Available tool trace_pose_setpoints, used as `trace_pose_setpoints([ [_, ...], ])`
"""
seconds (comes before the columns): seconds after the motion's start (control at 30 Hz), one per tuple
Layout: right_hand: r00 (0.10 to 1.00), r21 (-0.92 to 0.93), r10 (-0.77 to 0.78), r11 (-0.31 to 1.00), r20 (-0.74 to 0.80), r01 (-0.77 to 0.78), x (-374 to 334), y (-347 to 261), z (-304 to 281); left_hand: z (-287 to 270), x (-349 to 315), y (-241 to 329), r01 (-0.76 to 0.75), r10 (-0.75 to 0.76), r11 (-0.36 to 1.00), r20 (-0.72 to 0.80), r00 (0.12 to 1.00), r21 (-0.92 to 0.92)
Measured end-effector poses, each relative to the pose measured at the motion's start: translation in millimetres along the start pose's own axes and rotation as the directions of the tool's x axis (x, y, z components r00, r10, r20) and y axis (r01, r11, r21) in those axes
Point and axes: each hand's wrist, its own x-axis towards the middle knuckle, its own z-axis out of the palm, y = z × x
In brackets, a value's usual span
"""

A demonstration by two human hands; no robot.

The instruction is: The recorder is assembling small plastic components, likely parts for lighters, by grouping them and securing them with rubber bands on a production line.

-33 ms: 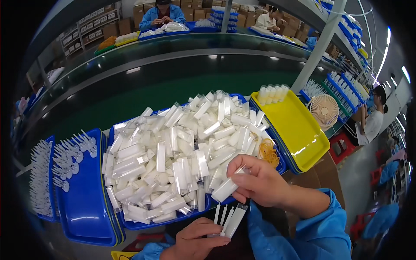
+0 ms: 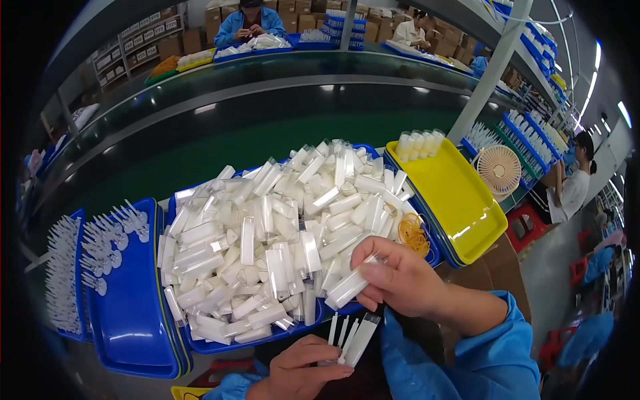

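Note:
My left hand [image 2: 303, 367], low in the middle, is closed round the lower ends of several thin white sticks [image 2: 344, 330]. Beside them in the same grip stands a flat white piece in a clear sleeve [image 2: 363, 339]. Just above and to the right, my right hand [image 2: 407, 283] pinches another white piece in a clear sleeve [image 2: 347, 289], tilted, its lower end apart from the sticks. Beyond both hands lies a big heap of such white sleeved pieces [image 2: 247, 240], piled on a blue tray [image 2: 240, 344].
Left stand stacked blue trays [image 2: 130, 320] with upright white stemmed parts [image 2: 110, 243]. Yellow rubber bands [image 2: 415, 235] lie by the heap's right edge. A yellow tray [image 2: 460, 200] holding several capped pieces [image 2: 420, 145] and a fan [image 2: 499, 170] are further right. Beyond runs a green conveyor belt [image 2: 267, 123]; people sit around.
My right hand has shifted very slightly, and the sleeved piece in it has turned a little. My left hand keeps its place and grip.

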Motion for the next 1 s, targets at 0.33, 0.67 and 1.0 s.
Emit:
trace_pose_setpoints([
  [0.33, 0.999, 0.027, 0.032, 0.999, -0.003, -0.032, -9, 16, -6, 0, -6, 1, -0.005, 0.008, 0.994, -0.03, 1.0, 0.105],
  [0.67, 0.987, -0.457, -0.026, 0.884, 0.161, 0.098, -28, -2, -1, 1, -9, -4, -0.051, 0.053, 0.998, 0.036, 0.998, -0.042],
  [1.0, 0.888, -0.606, -0.153, 0.68, 0.434, 0.413, -31, 30, 17, -9, -28, -13, 0.053, -0.057, 0.993, 0.034, 0.998, 0.106],
])
